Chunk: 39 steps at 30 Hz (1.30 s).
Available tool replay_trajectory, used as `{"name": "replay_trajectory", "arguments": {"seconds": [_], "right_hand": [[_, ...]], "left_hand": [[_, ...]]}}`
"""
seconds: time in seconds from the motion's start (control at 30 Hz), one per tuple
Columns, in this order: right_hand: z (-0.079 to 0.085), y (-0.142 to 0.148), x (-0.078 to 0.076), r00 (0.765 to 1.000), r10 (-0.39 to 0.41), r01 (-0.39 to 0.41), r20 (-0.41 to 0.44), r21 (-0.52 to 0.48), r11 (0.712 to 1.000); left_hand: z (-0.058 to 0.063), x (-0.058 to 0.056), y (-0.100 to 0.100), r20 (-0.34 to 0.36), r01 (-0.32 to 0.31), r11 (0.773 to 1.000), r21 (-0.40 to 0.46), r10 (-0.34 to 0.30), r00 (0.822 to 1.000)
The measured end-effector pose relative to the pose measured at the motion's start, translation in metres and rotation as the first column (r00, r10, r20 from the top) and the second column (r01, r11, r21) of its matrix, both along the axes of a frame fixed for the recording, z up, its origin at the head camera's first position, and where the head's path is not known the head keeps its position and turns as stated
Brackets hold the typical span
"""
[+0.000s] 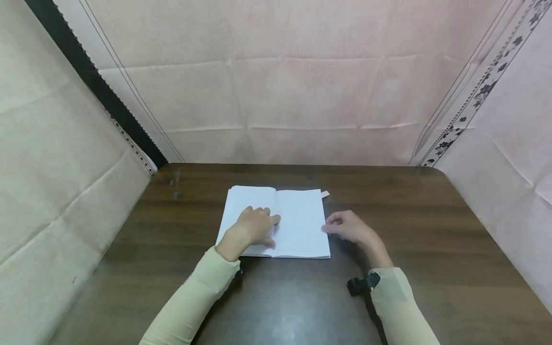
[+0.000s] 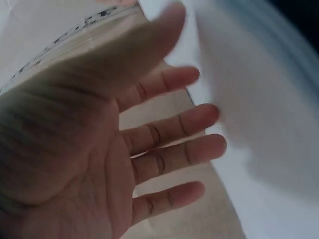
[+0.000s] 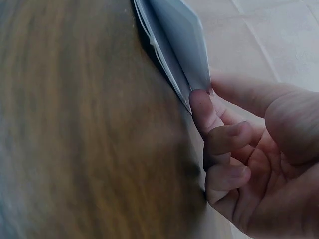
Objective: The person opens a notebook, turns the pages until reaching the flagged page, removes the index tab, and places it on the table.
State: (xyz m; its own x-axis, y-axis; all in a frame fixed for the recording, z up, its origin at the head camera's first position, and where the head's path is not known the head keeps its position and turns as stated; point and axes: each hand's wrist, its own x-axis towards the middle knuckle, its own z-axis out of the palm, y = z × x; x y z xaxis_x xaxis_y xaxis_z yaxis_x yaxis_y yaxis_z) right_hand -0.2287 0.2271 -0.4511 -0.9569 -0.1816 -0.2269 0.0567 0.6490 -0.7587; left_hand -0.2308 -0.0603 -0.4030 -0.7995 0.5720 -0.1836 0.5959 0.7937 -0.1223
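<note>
An open notebook (image 1: pixel 302 223) with lined white pages lies on the table, a small white tab (image 1: pixel 325 194) jutting from its far right edge. My left hand (image 1: pixel 255 225) rests over the left page near the middle fold. In the left wrist view its fingers (image 2: pixel 174 154) are spread and nearly straight, holding nothing, with the white paper (image 2: pixel 279 149) beyond them. At the notebook's right edge my right hand (image 1: pixel 348 226) pinches some pages (image 3: pixel 187 45) between thumb and index finger. These pages stand apart from the ones below; the other fingers (image 3: pixel 227 179) are curled.
The brown wooden table (image 1: pixel 181 287) extends around the notebook on every side. Pale cloth hangs (image 1: pixel 276 105) rise behind it and at both sides. A dark strap with a small black device (image 1: pixel 358 286) sits on the right wrist.
</note>
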Motion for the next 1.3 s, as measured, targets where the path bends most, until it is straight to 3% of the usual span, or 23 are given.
{"name": "replay_trajectory", "arguments": {"seconds": [0.3,0.43,0.63,0.83,1.0,1.3], "right_hand": [[0.001,0.001,-0.001,0.997,0.069,-0.067,-0.046,0.028,0.997],[0.001,0.002,-0.002,0.994,0.087,-0.086,-0.069,0.026,0.996],[0.002,0.001,-0.001,0.992,0.092,-0.091,-0.082,0.023,0.996],[0.002,0.001,0.000,0.994,0.087,-0.086,-0.073,0.022,0.996],[0.000,0.003,-0.001,0.994,0.087,-0.086,-0.060,0.021,0.996],[-0.005,0.008,-0.003,0.993,0.099,-0.096,-0.064,0.047,0.994]], "left_hand": [[-0.011,0.003,0.008,0.032,0.092,0.994,0.053,-0.093,0.995],[-0.019,0.006,0.017,-0.021,0.110,0.994,0.013,-0.110,0.994],[-0.024,0.014,0.033,-0.096,0.070,0.995,-0.076,-0.077,0.992],[-0.023,0.020,0.040,-0.141,0.049,0.991,-0.121,-0.067,0.988],[-0.020,0.022,0.041,-0.167,0.069,0.990,-0.120,-0.089,0.982],[-0.015,0.023,0.040,-0.188,0.139,0.989,-0.041,-0.144,0.972]]}}
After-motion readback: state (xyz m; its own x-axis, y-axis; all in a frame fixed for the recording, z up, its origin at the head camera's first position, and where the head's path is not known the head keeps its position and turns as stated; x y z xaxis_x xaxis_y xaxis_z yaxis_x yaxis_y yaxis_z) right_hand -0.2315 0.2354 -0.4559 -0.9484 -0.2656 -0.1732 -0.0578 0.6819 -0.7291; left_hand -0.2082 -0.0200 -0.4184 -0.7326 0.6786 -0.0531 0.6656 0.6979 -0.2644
